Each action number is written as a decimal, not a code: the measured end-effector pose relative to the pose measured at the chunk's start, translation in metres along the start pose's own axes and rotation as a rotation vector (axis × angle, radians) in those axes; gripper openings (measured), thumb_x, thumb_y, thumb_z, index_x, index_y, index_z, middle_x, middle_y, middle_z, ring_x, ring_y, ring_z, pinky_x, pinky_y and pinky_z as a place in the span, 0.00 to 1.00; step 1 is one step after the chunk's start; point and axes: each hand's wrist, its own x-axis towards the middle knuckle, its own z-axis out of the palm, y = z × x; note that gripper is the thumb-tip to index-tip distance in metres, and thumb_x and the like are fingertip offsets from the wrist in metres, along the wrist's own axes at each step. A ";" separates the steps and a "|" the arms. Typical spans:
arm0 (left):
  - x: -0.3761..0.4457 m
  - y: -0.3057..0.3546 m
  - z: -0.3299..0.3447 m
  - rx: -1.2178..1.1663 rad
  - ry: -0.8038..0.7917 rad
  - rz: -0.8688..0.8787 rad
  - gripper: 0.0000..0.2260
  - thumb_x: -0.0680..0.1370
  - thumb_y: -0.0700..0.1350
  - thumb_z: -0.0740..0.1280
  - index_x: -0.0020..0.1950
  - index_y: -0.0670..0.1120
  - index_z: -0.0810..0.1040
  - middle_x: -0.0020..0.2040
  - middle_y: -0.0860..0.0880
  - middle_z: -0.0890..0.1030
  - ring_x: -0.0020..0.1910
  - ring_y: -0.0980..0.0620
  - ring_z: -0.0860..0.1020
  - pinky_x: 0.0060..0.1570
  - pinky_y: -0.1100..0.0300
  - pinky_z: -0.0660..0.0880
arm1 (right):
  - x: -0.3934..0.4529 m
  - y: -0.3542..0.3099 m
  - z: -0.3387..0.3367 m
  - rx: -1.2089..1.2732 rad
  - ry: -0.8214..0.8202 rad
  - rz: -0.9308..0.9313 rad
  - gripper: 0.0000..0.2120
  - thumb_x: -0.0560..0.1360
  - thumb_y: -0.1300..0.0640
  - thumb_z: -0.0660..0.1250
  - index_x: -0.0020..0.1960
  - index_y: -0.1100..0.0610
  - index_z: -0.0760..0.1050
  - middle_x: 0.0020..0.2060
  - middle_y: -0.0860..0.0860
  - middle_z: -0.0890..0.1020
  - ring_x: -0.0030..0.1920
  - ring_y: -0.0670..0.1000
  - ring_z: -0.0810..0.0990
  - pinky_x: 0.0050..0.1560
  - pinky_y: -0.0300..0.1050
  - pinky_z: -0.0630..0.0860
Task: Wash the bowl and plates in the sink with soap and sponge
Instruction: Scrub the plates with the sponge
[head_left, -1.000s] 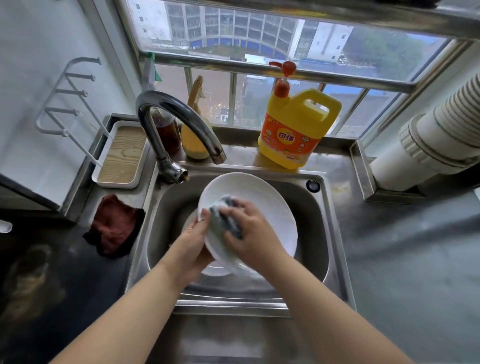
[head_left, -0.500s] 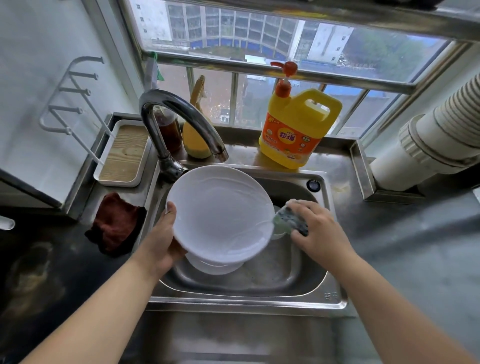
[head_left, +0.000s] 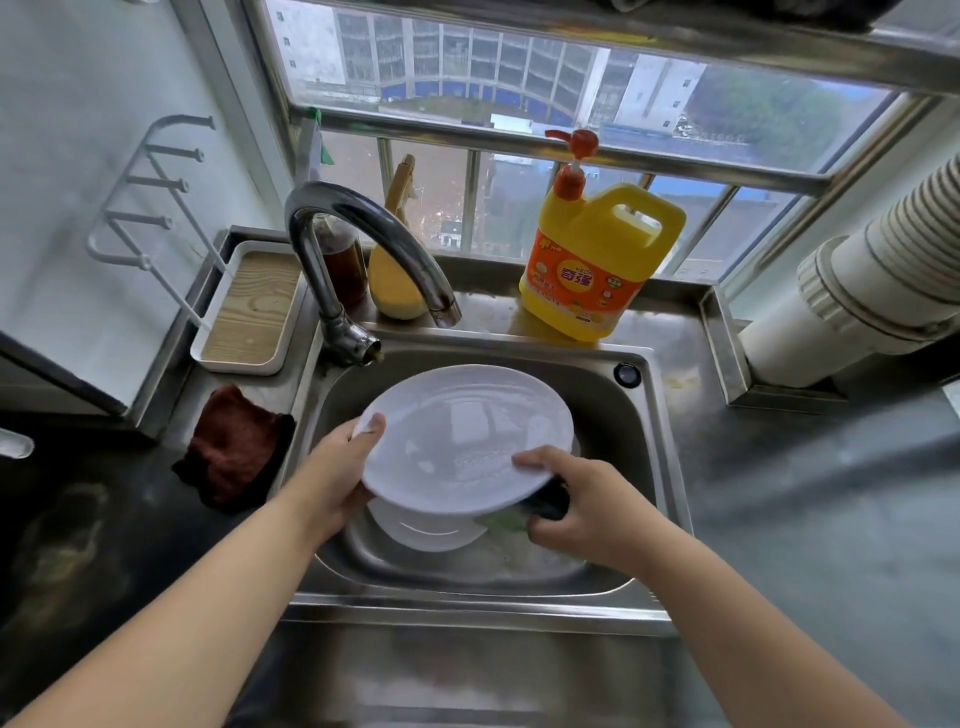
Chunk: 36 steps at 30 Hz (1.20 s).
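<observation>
A: What is held over the sink (head_left: 667, 483)?

B: A white plate (head_left: 467, 441) is held above the steel basin, tilted, with a wet sheen on its face. Its left rim is gripped by the left hand (head_left: 337, 478), the thumb laid over the top edge and the fingers curled beneath.

A: And the right hand (head_left: 576, 501)?

B: Its thumb is pressed on the plate's near right rim, while the fingers are curled under the plate around a dark sponge (head_left: 545, 503), of which only 1 corner can be seen. A touch of green is seen just below it.

A: Is other crockery seen?

B: More white crockery (head_left: 426, 530) lies in the basin under the held plate; whether it is a bowl or plates cannot be told.

A: Can any writing be read?

B: On the yellow detergent jug (head_left: 597, 270), set on the ledge behind the sink, an orange label is seen with 2 yellow Chinese characters and small letters that seem to read "KEON". The rest is too small.

A: What else is shown?

B: A curved faucet (head_left: 363, 244), a dark red cloth (head_left: 234, 452) left of the sink, and a white tray (head_left: 249, 312) with a wooden insert.
</observation>
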 end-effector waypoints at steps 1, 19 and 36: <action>-0.003 0.000 0.002 0.098 0.049 0.010 0.27 0.77 0.58 0.63 0.73 0.47 0.67 0.65 0.44 0.76 0.60 0.44 0.78 0.55 0.48 0.76 | 0.001 -0.002 -0.002 -0.015 0.008 -0.003 0.29 0.67 0.53 0.72 0.67 0.44 0.70 0.54 0.45 0.79 0.47 0.44 0.79 0.49 0.32 0.75; -0.030 0.019 0.048 0.760 -0.128 0.809 0.10 0.77 0.52 0.63 0.38 0.50 0.78 0.32 0.51 0.76 0.33 0.55 0.71 0.37 0.61 0.67 | 0.017 -0.022 -0.021 0.173 0.030 0.049 0.24 0.65 0.53 0.71 0.59 0.40 0.73 0.46 0.48 0.83 0.42 0.45 0.82 0.41 0.41 0.82; -0.032 0.020 0.083 0.060 0.076 0.325 0.11 0.83 0.42 0.57 0.45 0.43 0.77 0.38 0.45 0.78 0.38 0.50 0.74 0.38 0.57 0.71 | 0.047 -0.034 0.024 -0.227 0.552 -0.345 0.26 0.77 0.46 0.57 0.75 0.45 0.61 0.73 0.52 0.59 0.68 0.56 0.59 0.67 0.52 0.60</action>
